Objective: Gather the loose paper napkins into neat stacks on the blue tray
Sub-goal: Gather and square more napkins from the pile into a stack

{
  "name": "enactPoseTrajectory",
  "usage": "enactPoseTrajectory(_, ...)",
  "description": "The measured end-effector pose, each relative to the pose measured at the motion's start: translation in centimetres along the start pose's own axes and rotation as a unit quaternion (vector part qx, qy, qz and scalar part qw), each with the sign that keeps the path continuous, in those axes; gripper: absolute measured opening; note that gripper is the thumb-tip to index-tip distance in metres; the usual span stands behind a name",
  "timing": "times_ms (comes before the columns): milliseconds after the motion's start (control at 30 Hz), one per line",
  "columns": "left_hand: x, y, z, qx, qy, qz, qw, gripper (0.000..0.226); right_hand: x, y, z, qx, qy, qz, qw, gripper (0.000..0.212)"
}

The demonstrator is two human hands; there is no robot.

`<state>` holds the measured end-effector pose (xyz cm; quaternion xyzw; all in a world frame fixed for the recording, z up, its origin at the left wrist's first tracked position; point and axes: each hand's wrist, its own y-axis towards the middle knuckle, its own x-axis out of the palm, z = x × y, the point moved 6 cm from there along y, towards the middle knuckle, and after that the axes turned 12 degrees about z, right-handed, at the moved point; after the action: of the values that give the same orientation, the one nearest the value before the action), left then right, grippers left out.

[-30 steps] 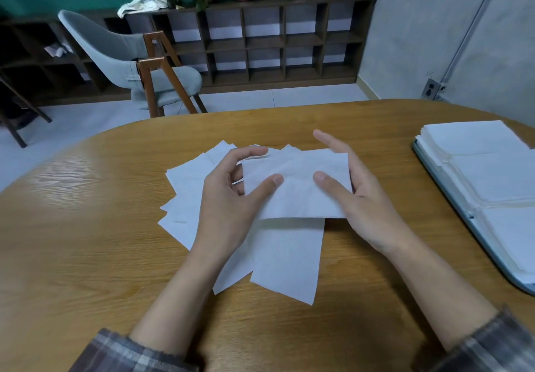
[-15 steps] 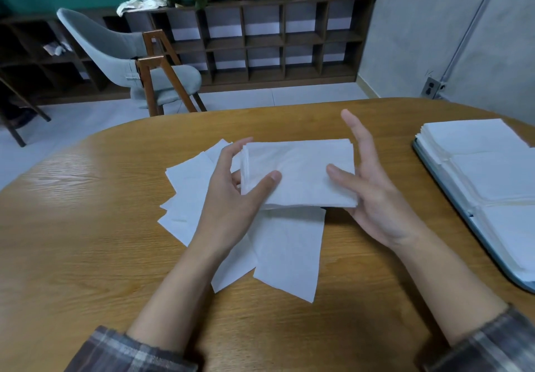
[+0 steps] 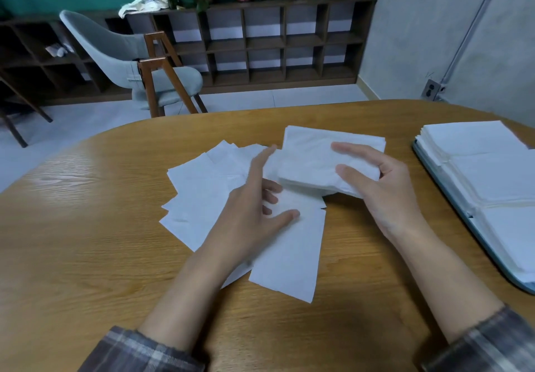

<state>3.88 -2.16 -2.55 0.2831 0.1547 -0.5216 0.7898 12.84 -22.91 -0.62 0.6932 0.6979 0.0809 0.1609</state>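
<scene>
Head view. The right hand (image 3: 385, 195) alone carries a bundle of napkins (image 3: 324, 163). Its grip is closed round the bundle's right end, with the fingers over the top face and the thumb along the near edge. Half a second earlier the left thumb and fingers also pinched this bundle at its left end. That pinch has since been let go, and the bundle has moved rightward and sits clear of the worktop (image 3: 86, 241), nearer the blue tray (image 3: 518, 283) but well short of it.

The left hand (image 3: 254, 215) now holds nothing. Its fingers are loosely spread and relaxed, with the thumb lying on the loose napkins (image 3: 202, 192), which remain fanned and overlapping at the middle of the worktop. On the tray, at the right edge of the view, three stacks (image 3: 489, 174) lie side by side in a row.

Reading: the handover from two hands to one suggests that squaring of this bundle is finished and its transfer to the tray is beginning. The freed left hand is placed to start collecting the next sheets. A good share of the napkins is still unsorted, so the task appears partly done. The one-handed hold grips only one end, so the far end of the bundle may sag or shed sheets in transit.
</scene>
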Motion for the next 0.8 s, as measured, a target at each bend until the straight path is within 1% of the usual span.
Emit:
enactPoseTrajectory(100,0.8,-0.3,-0.3,0.034,0.056,-0.027,0.998,0.094,0.0,0.1,0.3,-0.004,-0.027,0.008,1.0,0.032)
enactPoseTrajectory(200,1.0,-0.2,-0.6,0.048,0.06,-0.021,0.997,0.079,0.1,0.1,0.4,-0.012,-0.032,0.012,0.999,0.032)
enactPoseTrajectory(267,1.0,-0.1,-0.6,0.052,0.049,-0.019,0.997,0.074,0.2,0.1,0.5,-0.016,-0.038,0.011,0.999,0.032)
enactPoseTrajectory(400,0.8,-0.2,-0.1,0.043,0.004,-0.009,0.999,0.061,0.3,0.1,0.6,-0.025,-0.047,-0.002,0.999,0.031)
enactPoseTrajectory(533,-0.7,0.1,1.0,0.028,-0.106,0.017,0.994,0.045,0.8,-0.2,0.3,-0.034,-0.033,-0.039,0.998,0.024)
enactPoseTrajectory(600,-1.3,0.2,1.8,0.02,-0.179,0.011,0.984,0.045,1.2,-0.4,0.0,-0.037,-0.027,-0.081,0.996,0.022)
enactPoseTrajectory(633,-1.6,0.1,2.2,0.021,-0.205,0.011,0.979,0.046,1.5,-0.6,-0.1,-0.041,-0.026,-0.106,0.993,0.027)
enactPoseTrajectory(700,-1.8,-0.1,2.8,0.035,-0.222,0.02,0.974,0.051,2.1,-1.3,-0.3,-0.044,-0.017,-0.151,0.987,0.036)
enactPoseTrajectory(767,-1.5,-0.4,3.1,0.045,-0.219,0.023,0.974,0.057,2.7,-1.9,-0.5,-0.037,0.007,-0.178,0.983,0.03)
enactPoseTrajectory(800,-1.3,-0.4,3.1,0.047,-0.212,0.021,0.976,0.061,2.8,-2.0,-0.5,-0.035,0.014,-0.175,0.984,0.025)
